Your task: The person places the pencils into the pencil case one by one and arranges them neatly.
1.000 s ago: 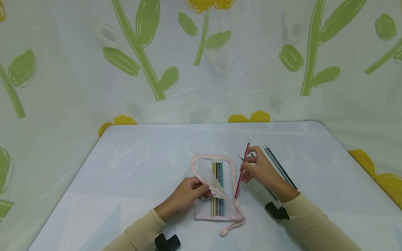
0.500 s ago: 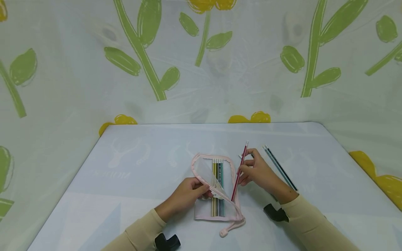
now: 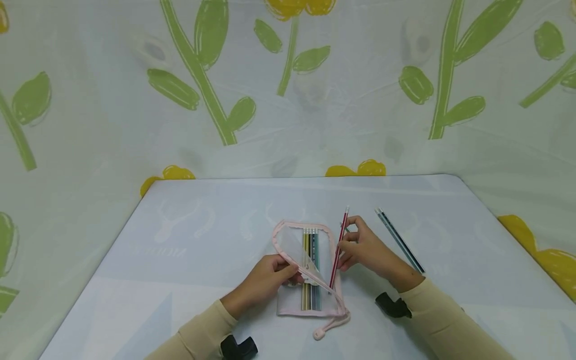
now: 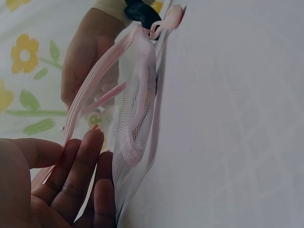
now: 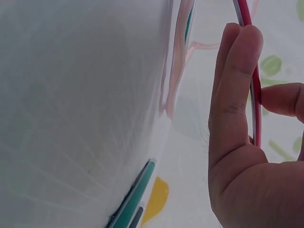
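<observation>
A see-through pouch (image 3: 299, 313) with pink trim and a zip lies on the table, several pencils (image 3: 310, 297) side by side inside it. My left hand (image 3: 265, 276) pinches the edge of its opening between thumb and fingers and lifts that side. In the left wrist view the pink zip edge (image 4: 78, 107) rises from the mesh side. A red pencil (image 3: 335, 265) slants in my right hand (image 3: 371, 255), its lower end overlapping the pouch's opening. The right wrist view shows thumb and fingers pinching the red pencil (image 5: 257, 95).
Dark and teal pencils (image 3: 400, 241) lie on the white table (image 3: 216, 210), right of the right hand. Another pencil lies partly hidden beneath that hand. A pink zip pull (image 3: 319, 333) trails from the pouch's near right corner. A flower-patterned sheet (image 3: 351, 115) stands behind the table.
My right hand has moved left and slightly down with the red pencil, bringing its lower end to the pouch opening. The left hand keeps its place on the edge.
</observation>
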Demonstrator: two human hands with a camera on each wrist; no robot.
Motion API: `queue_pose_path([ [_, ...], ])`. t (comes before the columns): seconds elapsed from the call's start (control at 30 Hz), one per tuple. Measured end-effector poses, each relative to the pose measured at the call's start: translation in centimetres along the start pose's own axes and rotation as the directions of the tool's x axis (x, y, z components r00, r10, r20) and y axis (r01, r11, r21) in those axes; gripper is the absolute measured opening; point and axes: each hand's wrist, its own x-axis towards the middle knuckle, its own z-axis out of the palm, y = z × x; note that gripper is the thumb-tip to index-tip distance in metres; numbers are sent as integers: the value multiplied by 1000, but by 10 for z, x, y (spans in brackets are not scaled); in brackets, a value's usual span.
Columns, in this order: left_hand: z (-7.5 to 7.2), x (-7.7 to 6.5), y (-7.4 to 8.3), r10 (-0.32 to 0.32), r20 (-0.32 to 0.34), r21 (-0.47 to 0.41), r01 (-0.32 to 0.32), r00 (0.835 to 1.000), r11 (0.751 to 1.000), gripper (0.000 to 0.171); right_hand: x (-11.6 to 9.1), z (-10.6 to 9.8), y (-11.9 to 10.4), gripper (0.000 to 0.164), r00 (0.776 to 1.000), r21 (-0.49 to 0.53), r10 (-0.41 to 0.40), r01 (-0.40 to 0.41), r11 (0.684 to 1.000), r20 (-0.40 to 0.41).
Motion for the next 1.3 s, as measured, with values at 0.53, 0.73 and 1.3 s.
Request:
queue_pose_path([
  [0.53,0,2,2,-6,6,-3,6,1000,1000,28,12,-1,-1,54,989,16,78,-81,997,127],
  [0.73,0,1,2,-2,8,-8,2,1000,1000,29,15,6,-3,53,976,16,137,-141,990,169],
  [1.3,-2,-2,2,-2,5,-24,2,1000,1000,30,26,13,-2,52,948,-16,185,-187,982,259],
])
